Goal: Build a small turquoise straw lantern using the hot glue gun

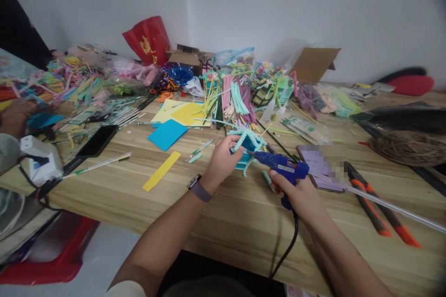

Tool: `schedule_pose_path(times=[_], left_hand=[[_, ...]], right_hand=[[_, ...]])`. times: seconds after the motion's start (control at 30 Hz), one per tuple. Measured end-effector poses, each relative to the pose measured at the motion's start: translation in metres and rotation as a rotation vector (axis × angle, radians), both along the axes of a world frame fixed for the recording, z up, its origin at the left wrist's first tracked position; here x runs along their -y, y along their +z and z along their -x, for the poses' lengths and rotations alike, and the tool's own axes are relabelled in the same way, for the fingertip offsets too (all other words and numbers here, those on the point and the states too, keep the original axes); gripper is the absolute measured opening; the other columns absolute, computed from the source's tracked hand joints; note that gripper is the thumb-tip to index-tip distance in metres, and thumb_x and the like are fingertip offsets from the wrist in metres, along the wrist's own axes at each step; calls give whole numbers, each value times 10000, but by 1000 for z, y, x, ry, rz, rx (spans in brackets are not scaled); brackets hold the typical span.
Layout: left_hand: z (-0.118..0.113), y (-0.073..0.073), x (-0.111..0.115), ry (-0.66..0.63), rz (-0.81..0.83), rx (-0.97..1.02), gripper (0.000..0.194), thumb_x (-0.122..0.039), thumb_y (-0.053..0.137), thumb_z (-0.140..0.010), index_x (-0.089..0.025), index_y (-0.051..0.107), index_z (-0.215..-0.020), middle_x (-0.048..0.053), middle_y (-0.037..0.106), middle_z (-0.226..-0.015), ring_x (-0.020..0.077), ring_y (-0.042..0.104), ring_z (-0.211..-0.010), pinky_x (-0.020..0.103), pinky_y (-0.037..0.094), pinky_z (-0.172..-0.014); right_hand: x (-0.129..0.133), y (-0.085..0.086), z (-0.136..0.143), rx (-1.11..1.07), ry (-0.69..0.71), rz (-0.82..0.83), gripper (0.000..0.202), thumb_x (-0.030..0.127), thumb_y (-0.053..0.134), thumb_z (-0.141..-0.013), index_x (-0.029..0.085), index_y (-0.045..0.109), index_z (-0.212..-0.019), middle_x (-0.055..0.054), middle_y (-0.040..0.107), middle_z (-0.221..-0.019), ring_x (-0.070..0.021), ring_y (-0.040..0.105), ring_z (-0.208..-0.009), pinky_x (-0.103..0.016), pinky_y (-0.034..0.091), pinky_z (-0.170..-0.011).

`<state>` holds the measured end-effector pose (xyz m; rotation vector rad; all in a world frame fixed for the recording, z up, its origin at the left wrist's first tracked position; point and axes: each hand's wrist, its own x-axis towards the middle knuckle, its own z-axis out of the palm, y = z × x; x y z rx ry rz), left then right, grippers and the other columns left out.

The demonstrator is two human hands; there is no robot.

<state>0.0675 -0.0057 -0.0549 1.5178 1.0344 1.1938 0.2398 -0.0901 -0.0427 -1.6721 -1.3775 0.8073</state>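
Observation:
My left hand (226,158), with a watch on the wrist, has its fingers closed on a small teal house-like frame (249,146) of fuzzy stems. In my right hand (296,190) is a blue glue gun (280,167), its nozzle pointing left at the frame's front, close to my left fingertips. A clear glue stick (390,206) sticks out of the gun's back toward the right. The gun's black cord hangs down over the table edge. A short teal roll (267,180) lies by my right fingers.
Blue card (167,134), yellow card (188,113) and a yellow strip (161,171) lie left of the frame. Bundled stems (239,97) are piled behind. A phone (318,167) and orange-handled pliers (383,209) are at right. Another person's hand (16,113) is at far left.

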Motion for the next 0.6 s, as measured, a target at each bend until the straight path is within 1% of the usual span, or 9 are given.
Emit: schedule_pose_path(times=[0.13, 0.23, 0.4, 0.53, 0.6], left_hand=[[-1, 0, 0, -1, 10, 14, 250, -134, 589, -799, -134, 588, -1049, 90, 678, -998, 175, 643, -934, 232, 515, -729], [-1, 0, -1, -1, 18, 18, 251, -125, 589, -797, -136, 586, -1047, 91, 677, -997, 174, 645, -932, 229, 515, -721], [-1, 0, -1, -16, 26, 28, 257, -107, 580, -791, -132, 584, -1047, 88, 679, -971, 168, 651, -900, 229, 513, -717], [-1, -1, -1, -14, 15, 25, 275, -106, 583, -782, -134, 584, -1055, 83, 678, -968, 166, 650, -910, 229, 510, -737], [0, -2, -1, -12, 10, 26, 276, -112, 586, -779, -138, 587, -1054, 81, 679, -970, 167, 649, -910, 231, 511, -737]], right_hand=[[1, -1, -1, 59, -1, -16, 379, 567, 591, -697, 222, 526, -553, -4, 550, -477, -136, 486, -444, -269, 398, -459], [1, 0, -1, 130, -21, -17, 373, 570, 559, -707, 226, 548, -564, -7, 551, -474, -154, 503, -455, -279, 404, -464], [4, 0, 1, 252, -79, -42, 415, 624, 515, -686, 228, 624, -629, -26, 579, -489, -216, 584, -531, -307, 428, -505], [6, -2, 2, 345, -125, -47, 459, 669, 517, -665, 235, 667, -658, -56, 659, -584, -272, 650, -642, -336, 466, -566], [8, -1, 1, 375, -146, -105, 444, 658, 553, -663, 240, 695, -706, -65, 687, -635, -294, 666, -689, -347, 475, -581]])
